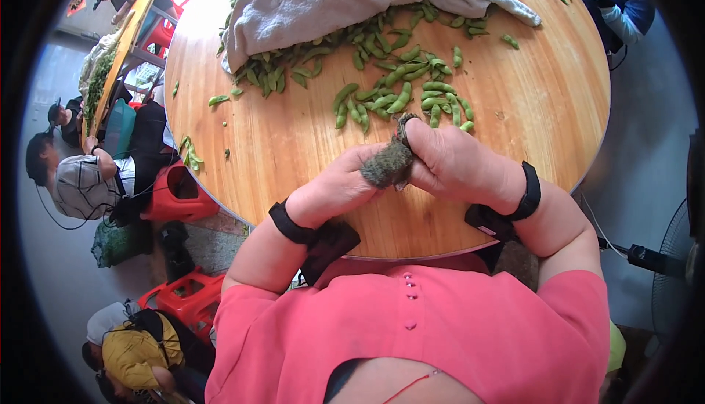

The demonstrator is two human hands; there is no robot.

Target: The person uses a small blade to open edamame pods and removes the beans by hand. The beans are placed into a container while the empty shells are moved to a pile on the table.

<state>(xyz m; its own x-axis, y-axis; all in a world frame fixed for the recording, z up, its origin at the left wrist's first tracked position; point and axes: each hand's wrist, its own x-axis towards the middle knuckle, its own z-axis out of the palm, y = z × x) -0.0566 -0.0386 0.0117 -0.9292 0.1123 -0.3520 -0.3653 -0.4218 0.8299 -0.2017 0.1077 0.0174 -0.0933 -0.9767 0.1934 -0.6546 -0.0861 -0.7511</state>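
Observation:
My left hand (339, 186) and my right hand (461, 160) meet over the near part of the round wooden table (279, 158). Between them is a grey-green, fuzzy, cloth-like piece (388, 164) with a darker edge at its top. The fingers of both hands are closed on it; whether it wraps round a finger I cannot tell. Just beyond my hands lie loose green soybean pods (400, 98). Farther back, more pods spread from under a grey towel (323, 7).
A few stray pods (192, 154) lie near the left rim. Red plastic stools (180, 195) stand on the left, where other people sit by another wooden table (121, 44). Across at the far right is another person (617, 7). A fan (672, 264) stands on the right.

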